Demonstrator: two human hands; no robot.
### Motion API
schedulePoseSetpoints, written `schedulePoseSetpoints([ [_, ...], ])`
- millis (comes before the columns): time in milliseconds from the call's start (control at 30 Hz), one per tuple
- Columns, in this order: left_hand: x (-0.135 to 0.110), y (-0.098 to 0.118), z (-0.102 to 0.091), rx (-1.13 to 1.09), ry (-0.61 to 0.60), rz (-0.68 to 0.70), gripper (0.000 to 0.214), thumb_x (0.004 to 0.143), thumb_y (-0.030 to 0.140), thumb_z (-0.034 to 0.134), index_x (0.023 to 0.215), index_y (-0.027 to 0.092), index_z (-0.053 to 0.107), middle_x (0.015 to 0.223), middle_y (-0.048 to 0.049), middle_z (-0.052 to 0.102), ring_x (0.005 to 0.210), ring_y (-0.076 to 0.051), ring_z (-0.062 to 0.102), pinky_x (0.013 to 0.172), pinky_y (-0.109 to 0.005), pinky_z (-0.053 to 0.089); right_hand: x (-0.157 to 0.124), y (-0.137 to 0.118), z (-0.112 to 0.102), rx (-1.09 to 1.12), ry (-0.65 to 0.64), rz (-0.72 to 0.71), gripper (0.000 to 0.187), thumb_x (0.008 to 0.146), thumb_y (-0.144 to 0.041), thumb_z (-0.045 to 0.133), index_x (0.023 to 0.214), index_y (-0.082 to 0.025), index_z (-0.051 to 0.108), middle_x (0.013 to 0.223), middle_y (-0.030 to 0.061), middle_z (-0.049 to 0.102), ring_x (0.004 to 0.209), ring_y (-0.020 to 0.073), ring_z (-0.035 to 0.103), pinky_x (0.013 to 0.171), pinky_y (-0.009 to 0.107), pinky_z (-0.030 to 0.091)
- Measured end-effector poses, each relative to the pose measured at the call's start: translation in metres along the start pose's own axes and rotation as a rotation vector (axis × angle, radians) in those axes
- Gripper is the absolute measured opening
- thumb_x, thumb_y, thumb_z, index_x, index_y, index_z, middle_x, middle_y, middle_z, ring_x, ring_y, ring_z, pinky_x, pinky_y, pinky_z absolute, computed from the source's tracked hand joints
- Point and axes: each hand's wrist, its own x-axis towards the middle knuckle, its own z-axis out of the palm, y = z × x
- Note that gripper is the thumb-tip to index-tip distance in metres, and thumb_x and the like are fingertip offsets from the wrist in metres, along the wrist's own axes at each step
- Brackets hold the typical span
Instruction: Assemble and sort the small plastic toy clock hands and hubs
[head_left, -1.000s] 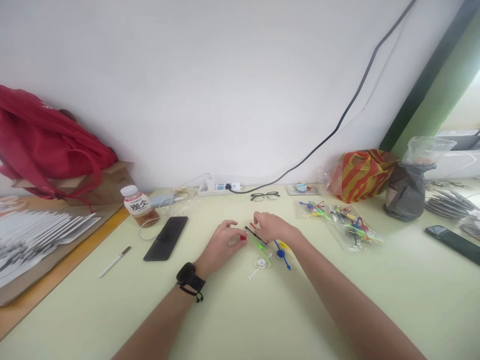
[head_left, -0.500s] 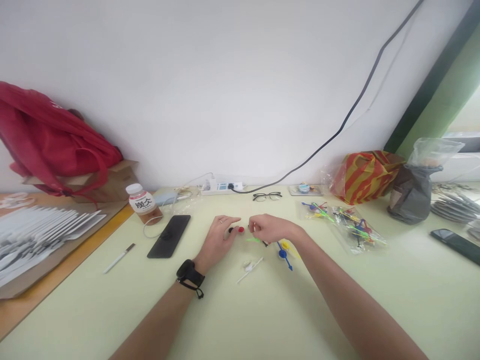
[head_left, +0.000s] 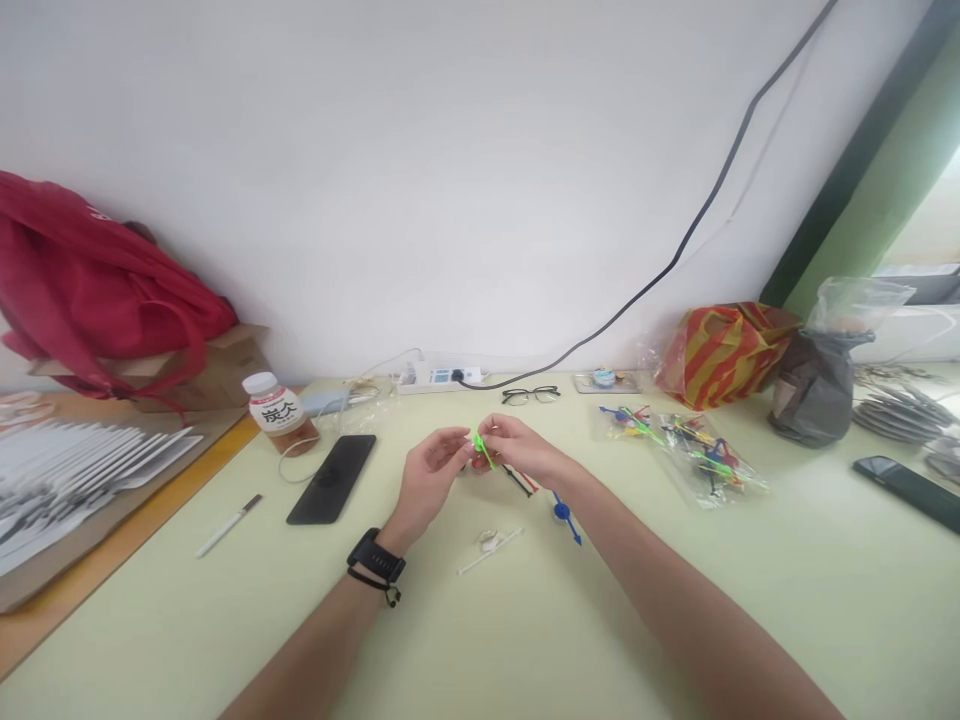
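Observation:
My left hand (head_left: 429, 478) and my right hand (head_left: 521, 452) meet just above the pale green table (head_left: 480, 620), fingers pinched together on a small green plastic pointer piece (head_left: 482, 448). A watch sits on my left wrist. Just right of my hands lie a thin black and red stick (head_left: 520, 481) and a blue pointer with a round hub (head_left: 564, 515). A white pointer piece (head_left: 489, 545) lies nearer to me. Further right, a clear bag (head_left: 686, 447) holds several more coloured pieces.
A black phone (head_left: 331, 477), a small drink bottle (head_left: 271, 410) and a white pen (head_left: 227, 525) lie to the left. White flat items are stacked at far left, a red bag above them. Glasses (head_left: 529, 394), a power strip (head_left: 439, 376), a striped bag (head_left: 720, 352) and another phone (head_left: 907, 485) are further off.
Both hands lifted from the table and came together. The green piece, lying on the table earlier, is now pinched between them. The white piece has shifted left, towards me.

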Motion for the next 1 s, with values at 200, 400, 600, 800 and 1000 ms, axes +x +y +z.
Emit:
schedulePoseSetpoints([
  [200,-0.001,0.0,0.001,0.071,-0.021,0.088,0.025,0.086,0.039,0.077,0.101,0.019,0.074,0.099,-0.007,0.074,0.089,-0.021,0.072,0.079,-0.033,0.061,0.002,-0.002,-0.002,-0.058,0.041,0.022,0.004,0.085,-0.017,0.058,0.086,-0.018,0.062,0.068,-0.0012,0.062,0.059,0.011,0.06,0.055,0.021,0.047],
  [400,-0.001,0.001,-0.003,0.186,-0.105,0.28,0.018,0.088,0.032,0.074,0.103,0.022,0.074,0.106,-0.0061,0.067,0.087,-0.018,0.069,0.078,-0.031,0.06,-0.002,-0.006,-0.001,-0.127,-0.017,0.041,0.008,0.08,-0.014,0.059,0.085,-0.019,0.055,0.072,0.0013,0.069,0.066,0.0141,0.068,0.063,0.024,0.054],
  [600,-0.007,0.008,-0.006,0.42,-0.205,0.323,0.009,0.091,0.028,0.068,0.094,0.021,0.069,0.089,-0.0043,0.07,0.077,-0.017,0.067,0.073,-0.03,0.057,-0.014,-0.013,0.003,-0.381,-0.034,0.063,0.006,0.084,-0.021,0.058,0.086,-0.021,0.053,0.074,-0.0029,0.066,0.058,0.011,0.055,0.053,0.022,0.042],
  [800,-0.009,0.014,-0.01,0.512,-0.283,0.28,0.015,0.087,0.03,0.071,0.077,0.02,0.067,0.08,-0.0028,0.071,0.073,-0.017,0.065,0.071,-0.029,0.055,-0.011,-0.011,-0.007,-0.705,0.095,0.059,0.013,0.09,-0.021,0.05,0.1,-0.021,0.059,0.096,0.0045,0.068,0.082,0.0174,0.06,0.068,0.027,0.042],
  [1000,-0.001,0.007,-0.031,0.693,-0.437,0.252,0.008,0.078,0.03,0.079,0.085,0.026,0.079,0.092,-0.0053,0.076,0.086,-0.023,0.07,0.079,-0.036,0.056,-0.014,-0.008,-0.023,-0.937,0.107,0.093,0.019,0.085,-0.024,0.064,0.103,-0.019,0.067,0.105,0.0106,0.07,0.093,0.0239,0.064,0.074,0.03,0.042],
])
